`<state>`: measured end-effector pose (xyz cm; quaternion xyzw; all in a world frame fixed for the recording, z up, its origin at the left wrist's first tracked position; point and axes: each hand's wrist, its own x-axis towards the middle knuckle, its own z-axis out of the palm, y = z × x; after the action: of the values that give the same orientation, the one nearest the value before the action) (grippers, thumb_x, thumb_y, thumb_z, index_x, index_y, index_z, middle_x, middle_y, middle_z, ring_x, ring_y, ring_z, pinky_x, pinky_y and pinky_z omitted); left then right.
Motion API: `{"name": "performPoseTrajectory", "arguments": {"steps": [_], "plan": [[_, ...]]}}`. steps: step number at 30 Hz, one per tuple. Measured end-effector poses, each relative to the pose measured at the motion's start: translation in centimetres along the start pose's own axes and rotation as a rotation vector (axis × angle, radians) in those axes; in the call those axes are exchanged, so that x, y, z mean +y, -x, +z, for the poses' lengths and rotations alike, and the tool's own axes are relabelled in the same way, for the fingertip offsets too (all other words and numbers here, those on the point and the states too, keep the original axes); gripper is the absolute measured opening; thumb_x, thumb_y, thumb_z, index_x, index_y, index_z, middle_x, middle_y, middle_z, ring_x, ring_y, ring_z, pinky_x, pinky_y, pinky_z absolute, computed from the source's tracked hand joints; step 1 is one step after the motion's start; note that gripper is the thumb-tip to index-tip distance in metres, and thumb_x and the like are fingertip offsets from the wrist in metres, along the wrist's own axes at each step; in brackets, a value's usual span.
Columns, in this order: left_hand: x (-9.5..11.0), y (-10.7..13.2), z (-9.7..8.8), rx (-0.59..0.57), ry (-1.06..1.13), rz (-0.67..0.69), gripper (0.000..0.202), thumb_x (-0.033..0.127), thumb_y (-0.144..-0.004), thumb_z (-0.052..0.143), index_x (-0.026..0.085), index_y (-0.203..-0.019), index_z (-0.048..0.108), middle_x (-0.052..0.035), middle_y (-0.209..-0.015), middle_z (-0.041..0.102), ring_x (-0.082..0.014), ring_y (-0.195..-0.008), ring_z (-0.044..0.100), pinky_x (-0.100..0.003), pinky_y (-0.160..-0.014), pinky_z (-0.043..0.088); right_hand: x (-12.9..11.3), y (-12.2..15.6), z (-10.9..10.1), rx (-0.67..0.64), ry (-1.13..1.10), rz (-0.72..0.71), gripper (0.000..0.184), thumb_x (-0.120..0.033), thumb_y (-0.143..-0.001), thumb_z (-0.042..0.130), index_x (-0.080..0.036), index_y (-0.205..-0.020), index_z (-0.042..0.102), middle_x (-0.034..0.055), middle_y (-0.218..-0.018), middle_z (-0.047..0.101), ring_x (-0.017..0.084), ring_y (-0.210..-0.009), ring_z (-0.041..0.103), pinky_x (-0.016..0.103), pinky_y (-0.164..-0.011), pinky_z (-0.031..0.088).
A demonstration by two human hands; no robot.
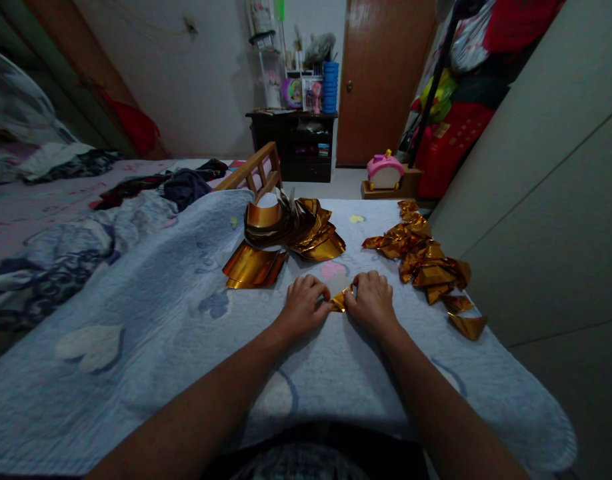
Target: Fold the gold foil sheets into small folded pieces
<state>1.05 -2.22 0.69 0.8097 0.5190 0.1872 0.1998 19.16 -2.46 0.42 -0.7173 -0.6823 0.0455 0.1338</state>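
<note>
A small folded piece of gold foil paper [339,301] is pinched between my two hands, just above the quilt. My left hand [305,303] has its fingers closed on the left end of the paper. On the other end, my right hand [372,300] is closed too, thumb and fingers together. Beyond my left hand lies a loose stack of curling gold foil sheets [256,263]. To the right of my right hand, folded gold foil pieces [426,260] lie in a heap that trails toward me.
A pale blue quilt [196,373] covers the surface under my hands. At its far left edge stands a wooden rail [251,170], beside another bed with rumpled bedding [86,233]. A white cabinet [551,200] borders the right side. A pink toy case [385,172] sits beyond.
</note>
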Motion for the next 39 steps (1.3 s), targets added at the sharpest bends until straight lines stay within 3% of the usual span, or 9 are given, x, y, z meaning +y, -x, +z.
{"name": "performPoseTrajectory", "arguments": {"steps": [5, 12, 16, 18, 23, 28, 31, 35, 39], "plan": [[-0.4, -0.1, 0.3, 0.044, 0.045, 0.039, 0.026, 0.026, -0.080, 0.072, 0.021, -0.105, 0.065, -0.0082, -0.116, 0.059, -0.0298, -0.115, 0.051, -0.045, -0.099, 0.042, 0.2, -0.4, 0.4, 0.019, -0.178, -0.013, 0.018, -0.028, -0.081, 0.060, -0.018, -0.096, 0.061, 0.0126, -0.107, 0.058, 0.031, -0.103, 0.051, 0.039, -0.083, 0.038], [-1.5, -0.4, 0.8, 0.114, 0.264, 0.144, 0.083, 0.025, -0.074, 0.076, 0.021, -0.148, 0.036, -0.0158, -0.144, 0.044, -0.0335, -0.135, 0.043, -0.054, -0.114, 0.037, 0.3, -0.7, 0.6, -0.069, -0.757, -0.197, 0.016, -0.019, -0.078, 0.050, -0.022, -0.093, 0.050, -0.0005, -0.081, 0.059, 0.017, -0.071, 0.055, 0.029, -0.068, 0.043], [-1.7, -0.5, 1.1, 0.106, 0.339, 0.155, 0.090, 0.026, -0.075, 0.075, 0.020, -0.153, 0.029, -0.0182, -0.147, 0.042, -0.0338, -0.135, 0.044, -0.055, -0.113, 0.040, 0.5, -0.6, 0.7, 0.130, -0.535, -0.130, 0.020, -0.019, -0.078, 0.055, -0.019, -0.098, 0.058, 0.0067, -0.092, 0.061, 0.023, -0.088, 0.055, 0.035, -0.081, 0.043], [-1.7, -0.5, 1.1, 0.100, 0.338, 0.159, 0.089, 0.026, -0.075, 0.075, 0.020, -0.152, 0.031, -0.0184, -0.146, 0.043, -0.0343, -0.135, 0.044, -0.055, -0.113, 0.040, 0.7, -0.6, 0.7, 0.149, -0.341, -0.061, 0.017, -0.025, -0.083, 0.058, -0.017, -0.097, 0.063, 0.0118, -0.098, 0.061, 0.028, -0.096, 0.053, 0.040, -0.085, 0.040], [-1.8, -0.5, 1.0, 0.073, 0.327, 0.155, 0.087, 0.027, -0.075, 0.074, 0.018, -0.152, 0.033, -0.0192, -0.144, 0.045, -0.0354, -0.134, 0.045, -0.057, -0.113, 0.040, 1.1, -0.6, 0.6, 0.016, -0.277, -0.058, 0.028, -0.035, -0.096, 0.046, -0.019, -0.095, 0.070, 0.0149, -0.101, 0.062, 0.030, -0.097, 0.051, 0.044, -0.086, 0.038], [-1.8, -0.5, 0.9, 0.077, 0.334, 0.161, 0.085, 0.023, -0.074, 0.074, 0.022, -0.151, 0.036, -0.0160, -0.144, 0.046, -0.0340, -0.135, 0.045, -0.055, -0.114, 0.039, 2.2, -1.1, 0.3, 0.031, -0.654, -0.112, 0.024, -0.016, -0.085, 0.041, -0.021, -0.090, 0.064, 0.0100, -0.096, 0.062, 0.026, -0.100, 0.053, 0.043, -0.093, 0.038], [-1.6, -0.4, 0.7, 0.078, 0.376, 0.154, 0.088, 0.021, -0.073, 0.075, 0.022, -0.151, 0.035, -0.0160, -0.144, 0.046, -0.0326, -0.133, 0.047, -0.051, -0.112, 0.041, 2.4, -1.2, 0.0, -0.093, -0.969, -0.102, 0.021, -0.015, -0.074, 0.047, -0.022, -0.089, 0.058, 0.0041, -0.090, 0.059, 0.022, -0.090, 0.056, 0.037, -0.083, 0.044], [-1.0, -0.3, 0.3, 0.036, 0.486, 0.076, 0.098, 0.018, -0.071, 0.074, 0.024, -0.156, 0.025, -0.0131, -0.131, 0.058, -0.0265, -0.112, 0.062, -0.041, -0.097, 0.050, 1.7, -1.0, -0.4, -0.247, -1.264, -0.042, 0.027, -0.022, -0.071, 0.063, -0.023, -0.096, 0.057, -0.0001, -0.087, 0.059, 0.018, -0.077, 0.056, 0.030, -0.068, 0.044], [-0.7, -0.2, 0.0, -0.009, 0.623, -0.018, 0.103, 0.017, -0.071, 0.074, 0.024, -0.158, 0.018, -0.0046, -0.103, 0.069, -0.0197, -0.083, 0.067, -0.032, -0.079, 0.052, 1.0, -0.7, -1.0, -0.353, -1.300, -0.096, 0.026, -0.036, -0.077, 0.069, -0.021, -0.098, 0.064, 0.0025, -0.088, 0.064, 0.017, -0.076, 0.057, 0.030, -0.068, 0.044]]}}
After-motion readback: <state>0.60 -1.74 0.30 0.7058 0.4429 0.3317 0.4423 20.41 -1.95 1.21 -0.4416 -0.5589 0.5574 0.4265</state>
